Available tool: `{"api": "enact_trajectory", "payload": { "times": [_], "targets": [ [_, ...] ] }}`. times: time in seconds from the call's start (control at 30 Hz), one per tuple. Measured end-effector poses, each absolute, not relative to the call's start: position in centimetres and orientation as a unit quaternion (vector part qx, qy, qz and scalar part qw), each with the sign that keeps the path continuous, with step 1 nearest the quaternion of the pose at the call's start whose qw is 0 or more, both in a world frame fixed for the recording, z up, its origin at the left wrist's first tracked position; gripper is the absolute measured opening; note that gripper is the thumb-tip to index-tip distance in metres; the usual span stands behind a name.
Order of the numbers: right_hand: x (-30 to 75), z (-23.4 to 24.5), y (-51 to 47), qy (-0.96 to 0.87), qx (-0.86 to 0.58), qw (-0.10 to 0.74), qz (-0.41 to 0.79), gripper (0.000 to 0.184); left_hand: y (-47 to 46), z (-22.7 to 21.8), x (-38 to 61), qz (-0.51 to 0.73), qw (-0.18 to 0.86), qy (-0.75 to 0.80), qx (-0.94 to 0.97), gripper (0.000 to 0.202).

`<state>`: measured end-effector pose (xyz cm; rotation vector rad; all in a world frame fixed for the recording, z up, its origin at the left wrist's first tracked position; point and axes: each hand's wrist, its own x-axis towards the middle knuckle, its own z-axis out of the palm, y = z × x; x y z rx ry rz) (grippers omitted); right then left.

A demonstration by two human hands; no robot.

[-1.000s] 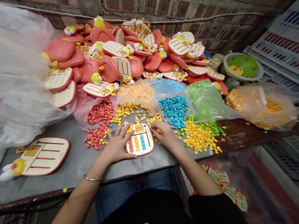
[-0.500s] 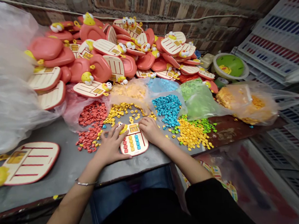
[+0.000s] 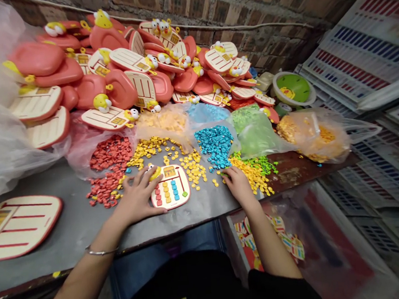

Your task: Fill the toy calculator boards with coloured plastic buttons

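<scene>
A heap of red-and-cream toy cases (image 3: 108,69) fills 12 o'clock against the brick wall (image 3: 242,1). Five plastic bags of coloured pieces (image 3: 310,137) line up before it. One toy board (image 3: 169,187) lies on the grey table (image 3: 67,203), under the left hand (image 3: 137,197), which is spread and not clamped. At the board's 3 o'clock, the right hand (image 3: 238,185) rests bunched beside loose yellow pieces (image 3: 192,171); any pinch cannot be told. A second board (image 3: 18,228) lies well apart at 9 o'clock, bare tabletop between, and the table's near edge (image 3: 131,244) runs just below the hands.

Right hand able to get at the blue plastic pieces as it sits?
Probably yes. The right hand has its fingers at the lower edge of the blue plastic pieces; nothing appears to stand between. The left hand is well apart.
</scene>
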<state>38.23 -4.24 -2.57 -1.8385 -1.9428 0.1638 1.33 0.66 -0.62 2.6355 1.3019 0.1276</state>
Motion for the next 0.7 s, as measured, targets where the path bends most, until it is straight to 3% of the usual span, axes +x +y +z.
{"api": "enact_trajectory", "payload": {
  "times": [0.27,0.37,0.5,0.6,0.7],
  "targets": [
    [36.7,-1.9,-4.4,-0.654,-0.714,0.242,0.065,0.029,0.6,-0.6,1.4,0.037,0.088,0.440,0.893,0.099],
    [35.8,-1.7,-4.1,-0.602,-0.702,0.355,0.135,0.023,0.5,-0.6,1.4,0.040,0.091,0.441,0.892,0.100],
    [33.6,-1.5,-3.4,-0.483,-0.601,0.533,0.348,0.020,0.5,-0.5,1.4,0.044,0.093,0.438,0.893,0.099],
    [31.6,-1.4,-2.3,-0.453,-0.547,0.560,0.427,0.020,0.4,-0.3,1.4,0.039,0.097,0.438,0.893,0.101],
    [29.5,-1.0,-0.3,-0.517,-0.528,0.543,0.399,0.013,0.4,-0.2,1.5,0.033,0.101,0.439,0.892,0.101]
  ]
}}
